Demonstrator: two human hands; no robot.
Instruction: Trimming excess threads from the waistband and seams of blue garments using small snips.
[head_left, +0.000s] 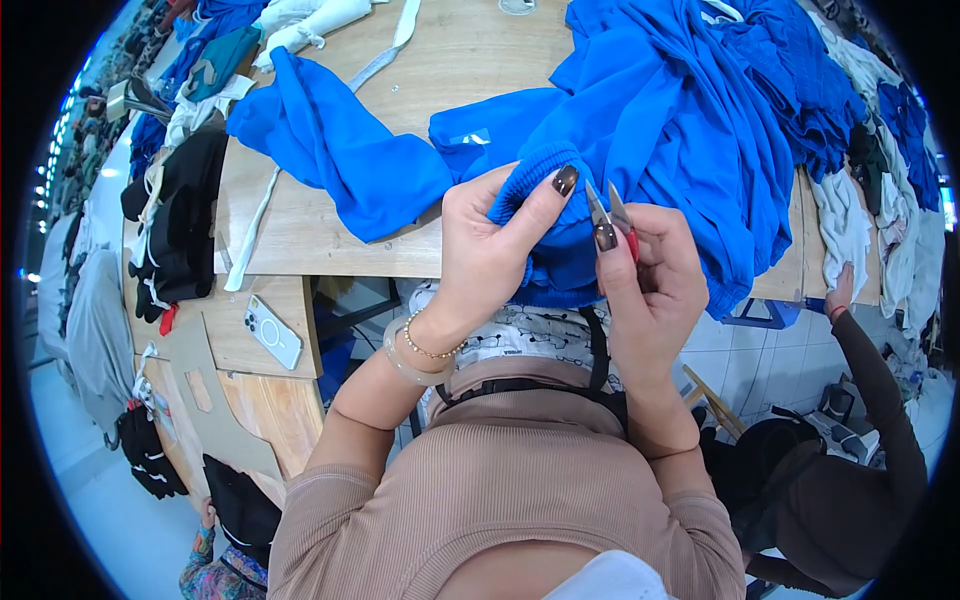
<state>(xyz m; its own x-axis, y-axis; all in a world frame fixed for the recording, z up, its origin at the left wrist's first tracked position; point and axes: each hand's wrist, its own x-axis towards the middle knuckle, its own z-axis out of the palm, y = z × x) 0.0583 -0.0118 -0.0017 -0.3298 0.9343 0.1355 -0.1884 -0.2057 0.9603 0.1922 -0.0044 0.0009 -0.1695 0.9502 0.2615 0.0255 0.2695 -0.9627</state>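
Note:
A bright blue garment [670,150] is spread over the wooden table in front of me, one long part of it reaching off to the left. My left hand [490,235] grips its gathered, elastic-looking ribbed edge [540,170], thumb on top. Close beside it, my right hand [650,270] is closed around small thread snips [612,212] with a red handle. The two pointed blades stand apart and lie right at the blue ribbed edge. Whether a thread sits between the blades is too small to tell.
A phone [272,332] lies on a lower wooden surface at left, near a cardboard pattern piece [215,400] and black garments [180,210]. More blue garments [790,80] and white cloth [845,225] are heaped at right. One person in dark sleeves [850,470] is at lower right, another [225,570] lower left.

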